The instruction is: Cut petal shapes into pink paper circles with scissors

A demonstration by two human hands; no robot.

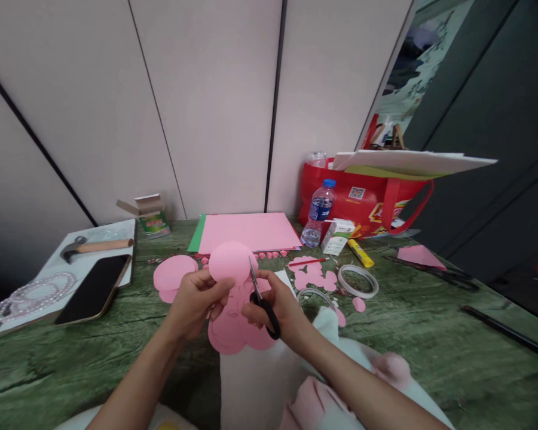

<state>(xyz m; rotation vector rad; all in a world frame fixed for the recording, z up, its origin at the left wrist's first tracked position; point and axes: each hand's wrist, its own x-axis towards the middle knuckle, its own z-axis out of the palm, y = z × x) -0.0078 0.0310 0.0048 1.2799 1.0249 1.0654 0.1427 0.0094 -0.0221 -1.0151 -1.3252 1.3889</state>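
My left hand [201,298] pinches the lower edge of a round pink paper piece [230,261], held up in front of me. Black-handled scissors [264,301] are gripped in my right hand [273,310], their blades upright against the paper's right edge. Below both hands lies a larger pink paper shape with rounded lobes [228,334], partly hidden by my fingers. To the left rest stacked pink paper circles [174,275]. Several small pink flower cutouts [311,278] are on the right, with a red pencil [308,261] across them.
Pink paper sheets [251,232] lie at the back. Rightward are tape rolls [357,280], a water bottle [318,214], a glue stick [361,252], a red bag [363,203] and other scissors [448,278]. A hammer [98,246], phone [94,289] and beads [36,295] sit left.
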